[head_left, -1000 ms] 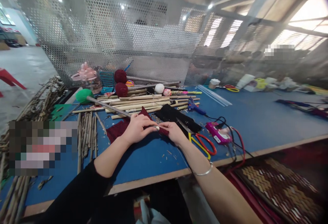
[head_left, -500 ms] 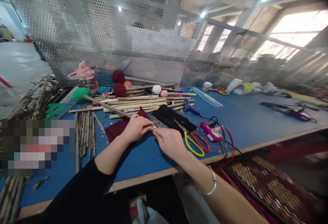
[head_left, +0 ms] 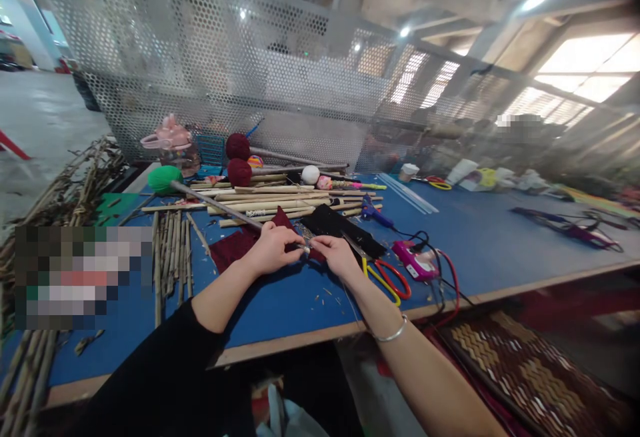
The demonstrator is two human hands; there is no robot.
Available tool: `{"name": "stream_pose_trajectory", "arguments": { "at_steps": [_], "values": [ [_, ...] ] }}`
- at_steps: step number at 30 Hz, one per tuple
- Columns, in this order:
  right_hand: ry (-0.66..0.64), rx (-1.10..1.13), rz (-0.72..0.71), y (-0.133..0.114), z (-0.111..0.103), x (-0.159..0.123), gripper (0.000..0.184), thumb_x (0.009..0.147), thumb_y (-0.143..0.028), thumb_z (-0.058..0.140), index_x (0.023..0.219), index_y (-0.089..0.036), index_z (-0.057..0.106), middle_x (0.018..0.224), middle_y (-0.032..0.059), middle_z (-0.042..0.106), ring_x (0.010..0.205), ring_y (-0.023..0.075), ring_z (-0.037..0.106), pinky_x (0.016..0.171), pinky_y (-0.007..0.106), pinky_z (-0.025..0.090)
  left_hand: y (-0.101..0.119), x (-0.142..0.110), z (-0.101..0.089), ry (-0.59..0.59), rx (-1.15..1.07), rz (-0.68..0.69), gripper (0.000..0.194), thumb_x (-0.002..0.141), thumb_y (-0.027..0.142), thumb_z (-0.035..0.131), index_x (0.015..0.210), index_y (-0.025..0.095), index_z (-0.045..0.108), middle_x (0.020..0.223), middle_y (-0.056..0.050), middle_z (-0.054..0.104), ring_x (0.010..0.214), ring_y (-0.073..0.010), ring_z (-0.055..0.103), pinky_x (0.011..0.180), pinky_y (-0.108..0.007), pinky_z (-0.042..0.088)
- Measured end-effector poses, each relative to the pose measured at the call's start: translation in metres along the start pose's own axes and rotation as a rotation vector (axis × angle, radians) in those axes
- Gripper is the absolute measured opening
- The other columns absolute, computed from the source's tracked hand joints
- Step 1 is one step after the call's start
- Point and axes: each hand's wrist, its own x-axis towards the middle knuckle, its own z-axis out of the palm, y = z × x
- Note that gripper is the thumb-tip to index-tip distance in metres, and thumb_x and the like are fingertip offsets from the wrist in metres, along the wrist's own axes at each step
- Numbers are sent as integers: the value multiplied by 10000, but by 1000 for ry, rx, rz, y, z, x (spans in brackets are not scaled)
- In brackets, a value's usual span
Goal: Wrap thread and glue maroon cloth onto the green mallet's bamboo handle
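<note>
My left hand (head_left: 278,248) is closed round a thin grey stick (head_left: 220,208) near its lower end. A ball of green yarn (head_left: 165,179) caps the stick's far end. Just right of the stick's pale tip, my right hand (head_left: 336,254) pinches with thumb and fingertips; what lies in the pinch is too small to name. A small dark red scrap (head_left: 316,255) shows by those fingertips, and a thin strand hangs below the hand. Dark red cloth (head_left: 227,252) lies behind my left hand. Scissors (head_left: 395,277) with yellow and red handles lie beside my right wrist.
Pale sticks (head_left: 270,205), a black cloth (head_left: 343,229) and a blue glue gun (head_left: 376,212) lie behind my hands. A pink power socket (head_left: 415,260) with cables stands right. Short twigs (head_left: 171,257) lie left. A perforated metal screen (head_left: 225,70) borders the blue table.
My right hand has drawn slightly away from the stick's tip and turned, its fingertips now pinched higher. The left hand keeps its grip on the stick. The view has shifted a little.
</note>
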Motion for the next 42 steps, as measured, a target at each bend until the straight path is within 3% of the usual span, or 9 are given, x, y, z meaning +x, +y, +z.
{"name": "stream_pose_trajectory", "arguments": {
  "at_steps": [3,6,11,15,19,22,30,37,42],
  "values": [
    [-28,-8,15,7,-1,-4,318,707,-383,547,821,-129,701,578,-5,596,495,103,467,490,217,338,0,2,1,27,-1,-18,170,760,326,518,858,246,631,865,24,683,825,-147,565,810,-352,222],
    [-27,-189,-27,6,2,-14,273,731,-325,542,835,-136,709,604,5,626,542,136,529,523,225,362,-1,3,2,69,-14,-19,175,753,318,522,879,246,619,866,29,675,824,-142,563,824,-347,225],
    [65,-686,-210,-9,26,-51,269,844,-271,431,927,-216,681,849,48,697,737,184,625,621,240,381,-3,2,5,132,-26,-31,194,749,302,536,925,234,582,876,30,661,818,-135,560,824,-336,235],
    [38,-813,-349,-32,29,-69,266,871,-227,388,887,-229,654,842,41,694,738,144,626,620,212,363,-5,2,7,92,-27,-29,150,760,336,531,846,236,602,848,32,668,809,-137,561,823,-341,235],
    [158,-754,-390,-49,3,-55,278,873,-284,395,851,-221,665,810,37,689,736,144,615,629,213,363,-4,2,5,89,-32,-28,159,753,349,536,833,229,602,835,23,671,801,-140,565,830,-345,240],
    [186,-647,-347,-46,-14,-33,261,843,-306,438,814,-216,682,768,23,687,696,145,601,628,222,371,-2,2,3,91,-38,-17,152,746,339,540,829,225,596,830,18,669,797,-143,568,831,-346,246],
    [-99,-176,-63,-17,-8,8,272,694,-359,570,759,-126,696,650,14,653,569,122,526,564,228,386,-1,-1,4,94,-36,-27,204,701,402,581,780,215,586,793,17,661,760,-147,564,826,-352,249],
    [-314,70,-82,-7,-15,22,284,624,-333,648,810,-123,688,707,19,656,613,115,540,632,247,419,1,-1,4,74,-48,-51,130,707,319,559,783,218,589,788,34,666,760,-135,571,829,-345,246],
    [-363,117,-93,1,-21,18,309,634,-371,659,806,-118,694,712,37,660,612,126,550,622,262,429,5,1,1,38,-70,-91,195,699,301,553,880,226,551,859,31,666,809,-150,578,840,-347,250]
  ]
}}
